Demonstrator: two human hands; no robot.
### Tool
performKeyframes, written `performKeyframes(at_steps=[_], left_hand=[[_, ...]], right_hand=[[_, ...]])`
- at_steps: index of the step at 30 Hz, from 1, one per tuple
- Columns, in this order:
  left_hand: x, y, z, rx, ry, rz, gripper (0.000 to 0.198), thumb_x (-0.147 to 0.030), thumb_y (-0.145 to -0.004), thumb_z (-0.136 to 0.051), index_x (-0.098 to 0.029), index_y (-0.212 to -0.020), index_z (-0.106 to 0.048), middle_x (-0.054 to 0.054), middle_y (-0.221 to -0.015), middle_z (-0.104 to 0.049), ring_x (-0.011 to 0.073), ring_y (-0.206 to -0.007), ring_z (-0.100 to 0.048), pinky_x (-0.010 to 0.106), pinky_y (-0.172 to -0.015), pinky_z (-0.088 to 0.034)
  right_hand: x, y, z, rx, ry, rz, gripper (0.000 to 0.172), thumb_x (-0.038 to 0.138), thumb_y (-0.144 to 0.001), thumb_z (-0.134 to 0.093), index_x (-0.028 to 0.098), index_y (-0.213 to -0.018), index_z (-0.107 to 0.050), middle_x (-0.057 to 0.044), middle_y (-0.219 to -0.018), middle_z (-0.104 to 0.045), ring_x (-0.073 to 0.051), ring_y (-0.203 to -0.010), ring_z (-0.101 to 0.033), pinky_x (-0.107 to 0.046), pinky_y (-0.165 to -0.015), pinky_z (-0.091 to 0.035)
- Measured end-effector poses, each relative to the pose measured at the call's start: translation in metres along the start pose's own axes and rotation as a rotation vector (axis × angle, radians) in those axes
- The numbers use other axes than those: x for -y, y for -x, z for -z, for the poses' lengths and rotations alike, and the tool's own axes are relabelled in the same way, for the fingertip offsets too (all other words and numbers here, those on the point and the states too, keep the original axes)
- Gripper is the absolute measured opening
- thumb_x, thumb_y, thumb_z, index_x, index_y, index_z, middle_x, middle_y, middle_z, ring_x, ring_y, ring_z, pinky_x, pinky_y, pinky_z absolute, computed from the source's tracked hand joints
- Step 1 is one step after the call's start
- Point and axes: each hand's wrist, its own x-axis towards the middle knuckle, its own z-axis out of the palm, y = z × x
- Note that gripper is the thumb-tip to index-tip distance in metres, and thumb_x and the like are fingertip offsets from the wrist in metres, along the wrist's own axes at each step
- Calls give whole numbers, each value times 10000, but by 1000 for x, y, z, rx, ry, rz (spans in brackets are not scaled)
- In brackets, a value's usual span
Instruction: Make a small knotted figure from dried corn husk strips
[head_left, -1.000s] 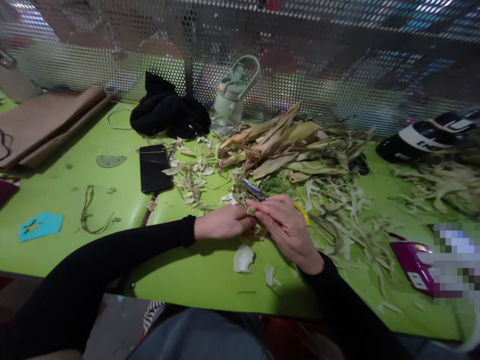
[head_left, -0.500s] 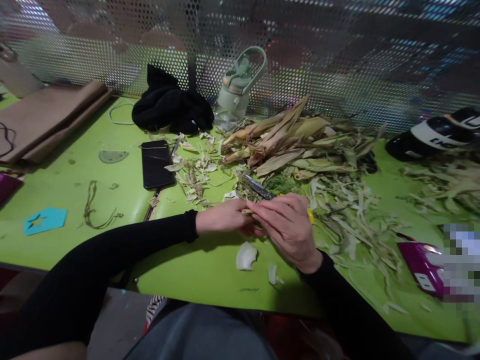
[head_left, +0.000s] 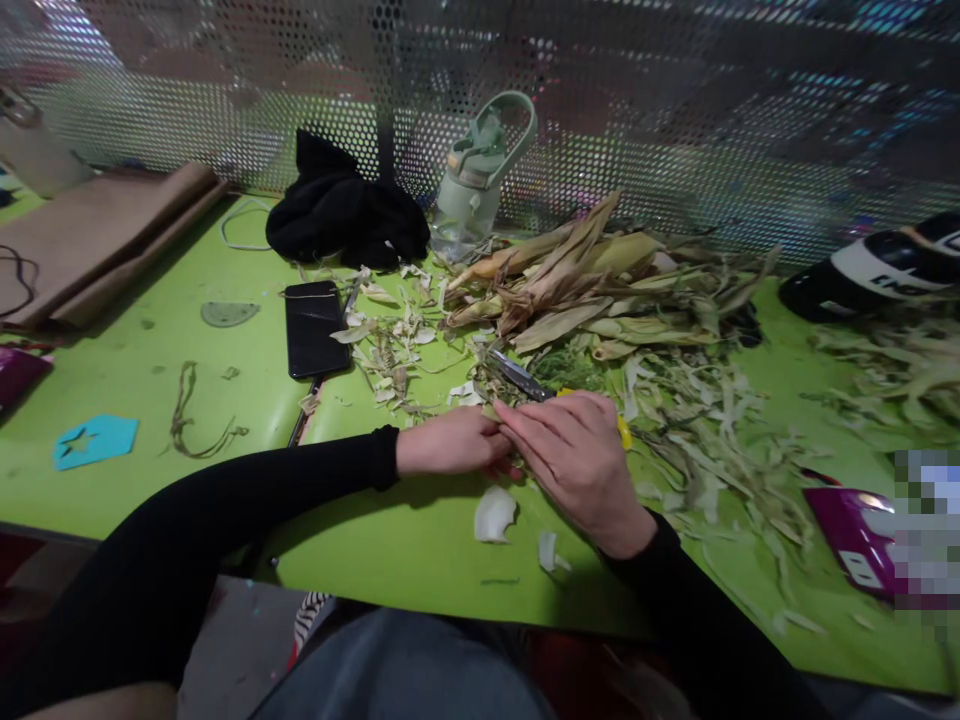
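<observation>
My left hand (head_left: 454, 440) and my right hand (head_left: 574, 465) meet over the front middle of the table, fingertips pressed together. Between them is a small, pale piece that looks like corn husk, mostly covered by the fingers. Just beyond my right hand lies a pair of scissors (head_left: 517, 374) with yellow handles, partly hidden by that hand. Shredded husk strips (head_left: 720, 450) spread to the right, and a heap of dry corn husks (head_left: 577, 280) lies behind. A curved white piece (head_left: 495, 515) and a smaller white scrap (head_left: 549, 551) rest nearer to me.
On the green table (head_left: 247, 400) are a phone (head_left: 318, 330), a black cloth (head_left: 349, 215), a pale green water bottle (head_left: 476, 185), a blue star cutout (head_left: 95, 442) and a purple packet (head_left: 847, 535). A black bottle (head_left: 862, 275) lies at right. A perforated metal screen (head_left: 637, 120) stands behind.
Both hands stay together in nearly the same spot, with only slight finger movement. The pale end seen between the fingers before is now more covered. The view has shifted a little.
</observation>
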Motion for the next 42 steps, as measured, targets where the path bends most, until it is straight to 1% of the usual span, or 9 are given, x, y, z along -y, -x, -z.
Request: performKeyframes(at_steps=[4, 7, 10, 15, 20, 25, 29, 35, 42], left_hand=[[0, 1, -1, -12, -52, -58, 230, -197, -962, -443, -120, -875, -642, 77, -973, -764, 120, -732, -689, 265, -748, -557], [0, 1, 0, 13, 17, -50, 227, -206, -965, -444, -114, -881, -634, 95, -982, -755, 124, -723, -688, 278, -738, -566], [0, 0, 2, 34, 147, -9, 228, -237, -970, -462, -101, -891, -627, 133, -1007, -740, 134, -763, -695, 302, -774, -580], [4, -1, 0, 84, 264, -27, 261, -252, -988, -441, -102, -882, -626, 118, -966, -741, 127, -792, -699, 326, -845, -581], [4, -2, -1, 64, 156, 5, 230, -188, -975, -431, -93, -909, -629, 130, -1019, -745, 129, -807, -698, 320, -843, -575], [-1, 2, 1, 8, -9, -23, 232, -222, -979, -433, -116, -918, -630, 100, -992, -754, 131, -758, -682, 306, -781, -565], [-3, 2, 4, 11, 143, -5, 247, -265, -989, -444, -111, -915, -623, 101, -968, -746, 120, -759, -687, 305, -797, -569], [-7, 0, 14, 5, 398, 23, 179, -168, -978, -470, -111, -915, -628, 77, -916, -731, 103, -786, -688, 314, -863, -559], [-14, 3, 19, -35, 431, 44, 211, -198, -1003, -454, -108, -881, -600, 30, -825, -701, 91, -796, -688, 336, -891, -553]], right_hand=[[6, 1, -1, -15, -16, -13, 379, 125, -935, -582, 229, -1294, -640, -45, -912, -757, -213, -839, -596, -374, -768, -411], [4, 1, -2, -13, -80, -41, 403, 111, -946, -545, 251, -1315, -629, -42, -873, -740, -210, -809, -597, -382, -786, -419], [0, 1, -2, 10, -147, -86, 367, 132, -963, -515, 271, -1273, -653, -34, -850, -727, -206, -784, -594, -389, -803, -433], [-1, 1, -1, -17, -176, -137, 221, 193, -956, -568, 268, -1117, -701, -10, -829, -751, -190, -756, -623, -403, -876, -433], [-1, 1, 0, 52, -155, -98, 189, 202, -963, -568, 219, -1093, -703, -37, -870, -760, -192, -806, -648, -404, -901, -437], [-1, 2, -1, 58, -169, -166, 170, 219, -951, -577, 211, -1062, -707, -57, -892, -760, -217, -826, -650, -434, -886, -455], [-1, 1, 1, 24, -249, -234, 136, 202, -941, -575, 217, -1007, -693, -52, -870, -745, -219, -824, -648, -416, -832, -474], [-8, -1, 9, 66, -258, -230, 90, 220, -955, -546, 234, -935, -633, -47, -868, -727, -231, -822, -626, -437, -820, -435], [-8, -2, 9, 75, -193, -224, 82, 212, -948, -517, 222, -932, -597, -71, -891, -685, -251, -862, -605, -454, -863, -436]])
